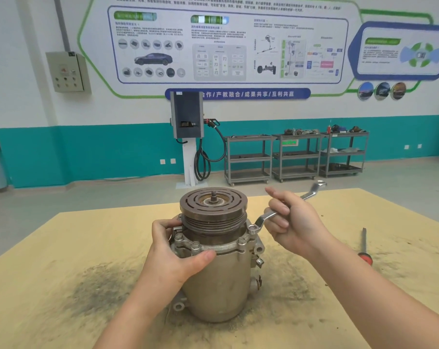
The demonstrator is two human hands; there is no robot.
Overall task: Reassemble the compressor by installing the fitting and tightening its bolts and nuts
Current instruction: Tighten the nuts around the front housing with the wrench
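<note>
A grey metal compressor point(221, 280) stands upright on the tan table point(62, 285), its brown grooved pulley point(213, 206) on top. Several bolts point(195, 245) ring the flange below the pulley. My left hand point(173, 253) grips the flange on the left side, thumb across the front. My right hand point(292, 222) holds the shaft of a silver offset ring wrench point(265, 219). The wrench's ring end sits over a bolt at the flange's right side point(252, 229); its other end sticks up past my hand.
A screwdriver with a red handle point(364, 248) lies on the table at the right. Dark grime stains the table around the compressor. Beyond the table stand a charging post point(188, 137) and three grey shelf carts point(295, 154) against the wall.
</note>
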